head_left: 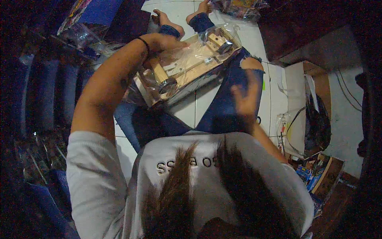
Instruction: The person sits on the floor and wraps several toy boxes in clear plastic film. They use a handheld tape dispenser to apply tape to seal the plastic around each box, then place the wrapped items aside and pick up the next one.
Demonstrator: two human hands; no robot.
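Observation:
A shallow wooden tray-like box [185, 75] wrapped in clear plastic lies tilted across my thighs. Pale wooden blocks and strips show inside, with dark, shiny rolls or tape at two corners. My left hand [165, 44] grips its far left side, the fingers partly hidden by glare and plastic. Off the box to the right, my right hand [246, 93] hovers over my right thigh. It is blurred by motion, thumb and fingers apart, with nothing visible in it. The loose clear plastic [229, 30] bunches at the box's far right corner.
I sit on a white tiled floor [185, 109], legs stretched forward. To the right stand an open carton [296, 107] with a dark bag and cables, and a wooden crate [330, 175] of small items. Blue and plastic-wrapped goods [99, 16] lie at the far left.

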